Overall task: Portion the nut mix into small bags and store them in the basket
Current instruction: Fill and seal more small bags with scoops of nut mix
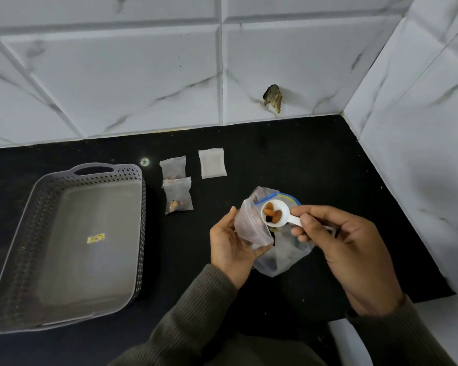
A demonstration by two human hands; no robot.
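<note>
The left hand (229, 241) grips a small bag (250, 228) with its mouth propped open, so the right hand (341, 241), pinching a white scoop (271, 213) of nut mix (273, 212) over it, can tip it in, the basket (64, 247) waiting bare off to the left.

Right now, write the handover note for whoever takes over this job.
Left hand holds an open small bag. Right hand holds a white scoop of nuts at the bag's mouth.
The big nut bag lies under the hands.
Done: two filled small bags lie on the counter beside the basket.
Left: tip this scoop in, close the bag, fill the spare empty bag, put all in the basket, which holds none yet.
</note>
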